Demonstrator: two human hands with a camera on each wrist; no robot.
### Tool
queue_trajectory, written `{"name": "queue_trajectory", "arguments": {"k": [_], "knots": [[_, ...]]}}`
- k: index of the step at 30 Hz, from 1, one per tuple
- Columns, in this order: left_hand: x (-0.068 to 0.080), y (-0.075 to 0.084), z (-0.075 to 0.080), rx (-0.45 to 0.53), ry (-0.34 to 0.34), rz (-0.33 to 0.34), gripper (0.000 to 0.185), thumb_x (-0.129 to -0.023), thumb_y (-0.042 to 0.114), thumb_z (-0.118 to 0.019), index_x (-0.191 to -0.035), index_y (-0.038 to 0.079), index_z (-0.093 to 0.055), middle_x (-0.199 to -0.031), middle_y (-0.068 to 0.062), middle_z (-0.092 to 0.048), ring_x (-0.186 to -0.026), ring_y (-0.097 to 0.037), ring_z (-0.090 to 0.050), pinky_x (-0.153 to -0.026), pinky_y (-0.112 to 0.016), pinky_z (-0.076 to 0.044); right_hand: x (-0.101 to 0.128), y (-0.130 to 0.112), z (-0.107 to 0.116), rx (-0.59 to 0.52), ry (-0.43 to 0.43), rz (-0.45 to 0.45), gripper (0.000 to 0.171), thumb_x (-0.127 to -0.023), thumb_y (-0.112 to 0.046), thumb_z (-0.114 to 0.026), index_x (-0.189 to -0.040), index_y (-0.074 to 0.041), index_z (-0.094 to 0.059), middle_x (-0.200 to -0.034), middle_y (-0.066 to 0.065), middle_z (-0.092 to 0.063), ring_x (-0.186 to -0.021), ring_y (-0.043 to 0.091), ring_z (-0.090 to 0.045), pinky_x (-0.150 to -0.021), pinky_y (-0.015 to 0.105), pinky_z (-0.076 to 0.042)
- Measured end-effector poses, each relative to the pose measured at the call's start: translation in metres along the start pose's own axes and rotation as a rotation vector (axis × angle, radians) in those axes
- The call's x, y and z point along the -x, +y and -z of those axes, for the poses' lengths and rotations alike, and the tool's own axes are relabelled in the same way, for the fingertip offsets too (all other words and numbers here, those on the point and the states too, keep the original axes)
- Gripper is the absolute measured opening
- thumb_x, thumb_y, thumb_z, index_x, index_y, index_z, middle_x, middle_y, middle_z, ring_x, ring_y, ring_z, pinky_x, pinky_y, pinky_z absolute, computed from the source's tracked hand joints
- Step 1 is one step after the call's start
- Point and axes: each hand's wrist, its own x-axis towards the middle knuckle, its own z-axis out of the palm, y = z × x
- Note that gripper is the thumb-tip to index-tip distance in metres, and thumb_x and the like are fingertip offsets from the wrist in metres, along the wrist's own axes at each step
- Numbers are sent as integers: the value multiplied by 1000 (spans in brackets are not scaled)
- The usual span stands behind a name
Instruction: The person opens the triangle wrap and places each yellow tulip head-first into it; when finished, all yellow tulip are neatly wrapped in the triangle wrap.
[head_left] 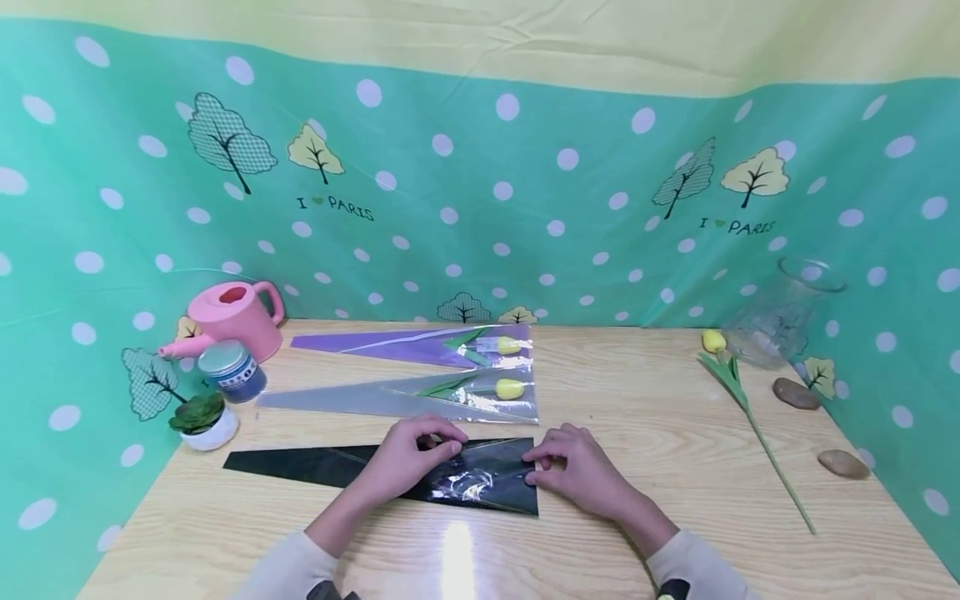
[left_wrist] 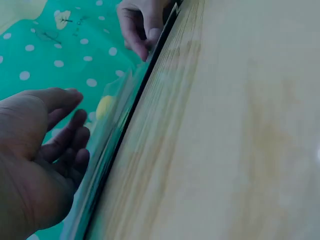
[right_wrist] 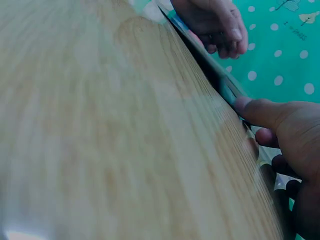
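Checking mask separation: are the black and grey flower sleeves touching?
Apart. The head view shows bare wooden tabletop between the black flower sleeve and the grey flower sleeve, on either side of the left hand.
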Motion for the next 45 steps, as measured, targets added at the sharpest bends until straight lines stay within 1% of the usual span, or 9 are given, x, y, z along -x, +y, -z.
{"name": "queue_trajectory", "arguments": {"k": [7,17,23,25,28,31,34,39,45], "knots": [[4,-5,-6,32,-7,22,15,-97,21,-73,-111,21,-78,-117,1,-73,-89,-8,-65,-79,-22,-53,0,1,-2,5,48,55,14,-83,-22,-87,-96,-25,-83,-80,-24,-66,-78,3,-51,-78,26,-38],[6,-6,-9,-8,65,-15,15,-96,15,-73,-108,23,-79,-111,6,-75,-90,-5,-63,-81,-23,-52,-2,0,-2,1,70,66,14,-86,-16,-83,-98,-24,-83,-86,-20,-72,-82,-2,-54,-79,26,-44],[7,-8,-7,-45,43,-21,18,-95,19,-74,-112,26,-78,-113,13,-73,-99,-6,-65,-89,-25,-52,-5,-1,-1,-138,51,-2,13,-86,-16,-82,-96,-24,-83,-90,-18,-74,-85,2,-60,-83,25,-47],[8,-10,-7,-49,26,-17,18,-95,25,-75,-113,28,-77,-114,15,-72,-103,-7,-65,-91,-27,-52,-5,-1,0,-186,48,-24,12,-87,-15,-82,-96,-24,-82,-90,-15,-75,-86,3,-62,-84,24,-48],[9,-11,-6,-62,-2,-17,24,-93,37,-77,-117,32,-75,-118,16,-69,-109,-10,-64,-94,-28,-51,-5,-1,0,-235,60,-59,11,-88,-15,-81,-96,-23,-82,-88,-13,-74,-83,5,-62,-79,22,-49],[9,-12,-6,-89,-20,-42,32,-89,43,-81,-119,34,-74,-120,17,-67,-112,-12,-63,-96,-31,-51,-4,-2,0,-269,85,-67,9,-89,-16,-81,-95,-22,-82,-86,-11,-73,-80,6,-62,-75,20,-51],[9,-13,-8,-135,-20,-78,33,-87,41,-83,-118,36,-73,-120,19,-65,-113,-12,-64,-97,-34,-52,-3,-2,1,-279,120,-22,6,-90,-17,-80,-96,-20,-81,-83,-9,-70,-76,6,-59,-69,21,-51],[8,-13,-11,-173,0,-120,26,-88,33,-83,-113,36,-74,-115,22,-66,-111,-8,-64,-97,-34,-54,-2,-3,0,-278,171,35,6,-90,-16,-80,-96,-18,-81,-80,-9,-66,-72,6,-53,-66,22,-47],[11,-6,-14,-212,32,-177,17,-89,23,-82,-104,31,-78,-105,21,-71,-105,-4,-67,-96,-35,-56,-2,-11,1,-348,185,17,7,-91,-13,-79,-98,-13,-81,-81,-4,-66,-71,7,-52,-63,21,-46]]}}
